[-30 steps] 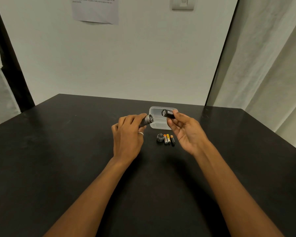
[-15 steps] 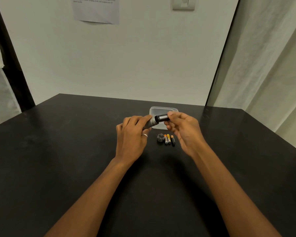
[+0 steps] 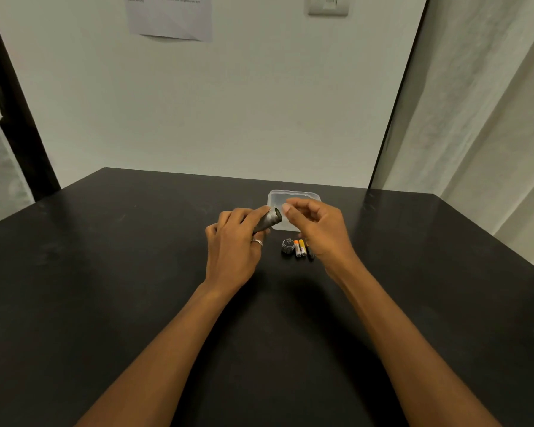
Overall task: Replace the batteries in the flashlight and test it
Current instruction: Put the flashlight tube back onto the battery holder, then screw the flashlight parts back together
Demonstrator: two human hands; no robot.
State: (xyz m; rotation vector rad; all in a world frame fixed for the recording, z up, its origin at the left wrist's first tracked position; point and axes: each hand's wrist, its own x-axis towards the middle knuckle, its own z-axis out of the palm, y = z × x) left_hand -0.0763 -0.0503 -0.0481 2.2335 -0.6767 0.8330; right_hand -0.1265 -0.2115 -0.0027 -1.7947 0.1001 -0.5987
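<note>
My left hand (image 3: 233, 241) grips the dark grey flashlight body (image 3: 270, 219), its open end pointing right. My right hand (image 3: 316, 229) hovers just right of that opening, fingers loosely curled and apart, holding nothing; the black battery holder is not visible outside the tube. On the black table (image 3: 136, 303) below the hands lie the flashlight end cap (image 3: 287, 245) with its spring up, and three small batteries (image 3: 301, 248) side by side, the rightmost partly hidden by my right hand.
A clear plastic container (image 3: 293, 197) sits on the table just behind the hands. A white wall stands behind the table's far edge, with a curtain at the right.
My right hand slid the black battery holder into the flashlight body and let go; the hand now sits open beside the opening. My left hand stayed in place with the flashlight.
</note>
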